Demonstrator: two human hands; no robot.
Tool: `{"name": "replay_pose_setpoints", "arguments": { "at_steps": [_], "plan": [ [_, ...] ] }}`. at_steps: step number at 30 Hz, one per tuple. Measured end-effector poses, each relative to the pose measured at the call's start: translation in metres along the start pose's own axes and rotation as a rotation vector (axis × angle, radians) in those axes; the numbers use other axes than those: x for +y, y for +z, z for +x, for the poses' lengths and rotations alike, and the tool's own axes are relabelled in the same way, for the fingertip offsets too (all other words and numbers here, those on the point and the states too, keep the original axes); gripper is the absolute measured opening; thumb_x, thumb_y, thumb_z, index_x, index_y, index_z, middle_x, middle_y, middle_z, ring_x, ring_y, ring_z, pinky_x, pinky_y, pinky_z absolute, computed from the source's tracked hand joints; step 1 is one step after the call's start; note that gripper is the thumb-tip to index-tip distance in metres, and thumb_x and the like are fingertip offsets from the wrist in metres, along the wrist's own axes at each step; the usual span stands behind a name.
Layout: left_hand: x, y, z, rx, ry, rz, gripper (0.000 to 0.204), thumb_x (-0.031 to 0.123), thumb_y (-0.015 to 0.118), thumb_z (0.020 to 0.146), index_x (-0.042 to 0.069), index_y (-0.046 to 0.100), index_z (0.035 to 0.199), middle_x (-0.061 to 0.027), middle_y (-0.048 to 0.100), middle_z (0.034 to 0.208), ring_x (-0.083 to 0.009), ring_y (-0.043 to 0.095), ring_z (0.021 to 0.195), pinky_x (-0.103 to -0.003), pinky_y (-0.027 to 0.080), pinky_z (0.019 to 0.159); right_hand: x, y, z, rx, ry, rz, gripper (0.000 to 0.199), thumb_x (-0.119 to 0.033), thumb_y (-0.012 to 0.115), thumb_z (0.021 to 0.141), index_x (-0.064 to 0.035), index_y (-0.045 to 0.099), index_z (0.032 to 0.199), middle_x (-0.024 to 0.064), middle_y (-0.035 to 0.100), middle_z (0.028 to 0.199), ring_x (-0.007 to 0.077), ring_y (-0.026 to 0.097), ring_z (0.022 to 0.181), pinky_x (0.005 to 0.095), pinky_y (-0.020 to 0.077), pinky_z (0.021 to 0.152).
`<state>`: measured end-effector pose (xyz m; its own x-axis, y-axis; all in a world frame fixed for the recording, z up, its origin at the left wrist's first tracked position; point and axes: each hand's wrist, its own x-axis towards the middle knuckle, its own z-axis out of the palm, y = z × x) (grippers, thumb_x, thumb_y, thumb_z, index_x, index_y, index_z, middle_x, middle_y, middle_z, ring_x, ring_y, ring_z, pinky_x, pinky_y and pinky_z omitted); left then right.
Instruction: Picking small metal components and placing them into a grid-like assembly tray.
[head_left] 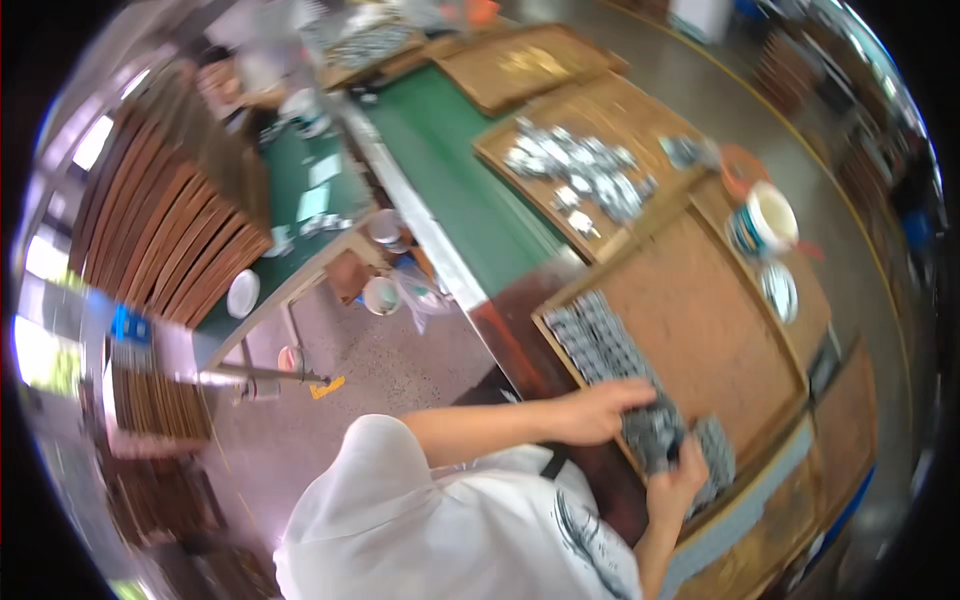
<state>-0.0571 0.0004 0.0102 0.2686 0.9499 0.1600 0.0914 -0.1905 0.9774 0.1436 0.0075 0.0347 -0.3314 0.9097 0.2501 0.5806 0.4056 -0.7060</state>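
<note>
My left hand [600, 410] reaches across the near edge of a shallow wooden tray [710, 290], its fingers closed at the top of a dark grey clump of small parts [650, 432]. At the clump's lower end, my right hand [682, 478] curls its fingers around part of it. Motion blur hides the exact kind of these parts. Rows of similar small grey parts [597, 338] stand closely packed along the tray's left side. Beside my right hand is another grey heap [714, 455], in the tray's near corner.
Beyond the tray, a wooden board [640, 225] bears a pile of shiny silvery parts [575, 165]. A white bucket [765, 220] and an orange ring-shaped object [742, 170] stand to the right. A green work surface [450, 170] runs leftward. Stacked brown boards [170, 210] and another person [225, 85] are farther left.
</note>
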Motion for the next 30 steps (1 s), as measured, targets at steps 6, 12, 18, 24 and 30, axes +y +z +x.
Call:
{"name": "replay_pose_setpoints", "arguments": {
  "at_steps": [6,12,18,24,30],
  "plan": [
    [0.022,-0.020,0.007,0.129,-0.192,-0.368,0.028,0.002,0.058,0.092,0.001,0.059,0.120,-0.0035,0.060,0.111,-0.0124,0.056,0.105,-0.028,0.046,0.090,-0.016,-0.013,0.026,0.068,-0.036,0.075,0.021,-0.009,0.072,0.075,0.0026,0.061,0.088,0.0139,0.053,0.076,0.0297,0.053,0.067,0.0347,0.0432,0.060],
    [0.020,-0.019,0.013,0.035,-0.162,-0.387,0.034,-0.001,0.060,0.090,-0.001,0.057,0.124,-0.0041,0.056,0.118,-0.0135,0.055,0.109,-0.027,0.046,0.091,-0.007,-0.006,0.029,0.062,-0.073,0.058,0.024,-0.012,0.076,0.071,-0.0001,0.057,0.080,0.0128,0.054,0.077,0.0319,0.058,0.068,0.0393,0.0471,0.058],
    [0.015,-0.013,0.000,0.061,-0.173,-0.162,0.033,-0.004,0.059,0.087,0.001,0.058,0.120,-0.0096,0.056,0.114,-0.0216,0.055,0.111,-0.030,0.045,0.093,-0.011,-0.003,0.028,-0.038,-0.141,-0.056,0.020,-0.002,0.071,0.067,0.0006,0.055,0.079,0.0138,0.054,0.079,0.0342,0.060,0.073,0.0420,0.0488,0.059],
    [0.011,0.008,-0.005,0.168,-0.124,0.067,0.049,-0.006,0.056,0.078,0.003,0.050,0.126,-0.0217,0.048,0.113,-0.0409,0.048,0.109,-0.043,0.040,0.097,-0.002,0.028,0.022,0.076,-0.177,-0.217,0.019,-0.001,0.069,0.068,0.0021,0.057,0.083,0.0154,0.054,0.081,0.0360,0.059,0.074,0.0432,0.0492,0.062],
    [0.010,0.016,-0.006,0.211,0.067,0.491,0.062,-0.003,0.062,0.063,-0.002,0.046,0.123,-0.0230,0.043,0.109,-0.0437,0.046,0.103,-0.046,0.043,0.087,-0.015,0.028,0.012,0.003,-0.046,-0.068,0.019,-0.006,0.068,0.078,0.0033,0.057,0.090,0.0185,0.056,0.086,0.0409,0.057,0.078,0.0445,0.0482,0.066]
  ]
}}
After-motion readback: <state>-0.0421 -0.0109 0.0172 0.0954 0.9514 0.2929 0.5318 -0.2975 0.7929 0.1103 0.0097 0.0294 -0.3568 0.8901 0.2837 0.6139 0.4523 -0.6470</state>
